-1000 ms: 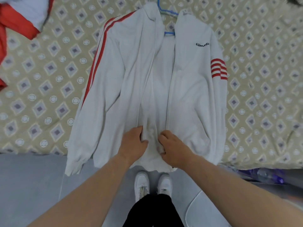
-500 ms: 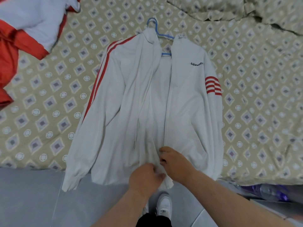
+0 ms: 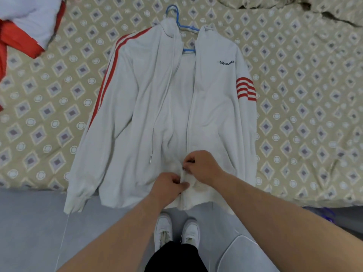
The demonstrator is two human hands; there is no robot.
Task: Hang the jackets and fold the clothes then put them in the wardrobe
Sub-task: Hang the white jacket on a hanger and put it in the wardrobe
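A white zip jacket [image 3: 137, 107] with red stripes on both sleeves lies face up on the bed, its hem hanging over the bed's front edge. A blue hanger [image 3: 183, 28] sits inside its collar, hook pointing away from me. The front is unzipped from the chest up. My left hand [image 3: 167, 185] pinches the left front edge near the hem. Just above it, my right hand [image 3: 202, 165] pinches the zip area of the right front edge. The zip slider itself is hidden by my fingers.
A red and white garment [image 3: 23, 26] lies crumpled at the bed's far left. The patterned beige bedsheet [image 3: 304, 107] is bunched at the top right. Below the bed are grey floor [image 3: 29, 222], my white shoes [image 3: 176, 232], and a purple object [image 3: 328, 213] at the right.
My head tilted up, showing more of the bed. Both hands slid down the front opening to the hem, and the right hand has come slightly back up along the zip line.
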